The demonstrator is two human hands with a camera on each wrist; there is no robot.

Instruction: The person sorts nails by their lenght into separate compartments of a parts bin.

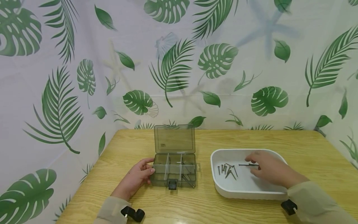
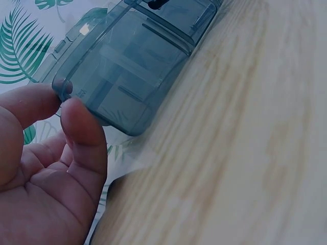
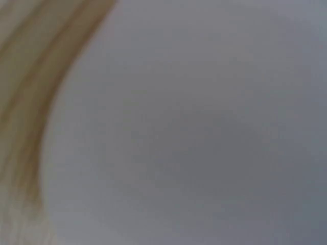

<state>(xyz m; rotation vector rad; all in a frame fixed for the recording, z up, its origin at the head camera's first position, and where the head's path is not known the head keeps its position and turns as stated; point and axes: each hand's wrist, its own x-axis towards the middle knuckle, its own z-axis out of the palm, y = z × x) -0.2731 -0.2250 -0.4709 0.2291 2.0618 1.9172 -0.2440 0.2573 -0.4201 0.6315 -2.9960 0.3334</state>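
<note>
A smoky grey translucent compartment box (image 1: pixel 173 169) stands on the table with its lid (image 1: pixel 174 139) raised. My left hand (image 1: pixel 136 175) pinches the box's left edge between thumb and finger, as the left wrist view also shows. Several nails (image 1: pixel 188 178) lie in the front right compartment; the contents further back are hard to make out. My right hand (image 1: pixel 269 168) reaches into a white tray (image 1: pixel 249 195), thumb and fingertips apart around dark nails (image 1: pixel 244 165). To their left lies a loose group of shorter nails (image 1: pixel 228 171). The right wrist view shows only blurred white tray wall.
Both things stand on a wood-grain table (image 1: pixel 156 205), with a strip of tabletop between box and tray. A black latch (image 1: pixel 172 184) sits on the box's front. Leaf-printed cloth (image 1: pixel 179 77) hangs behind the table and at its sides.
</note>
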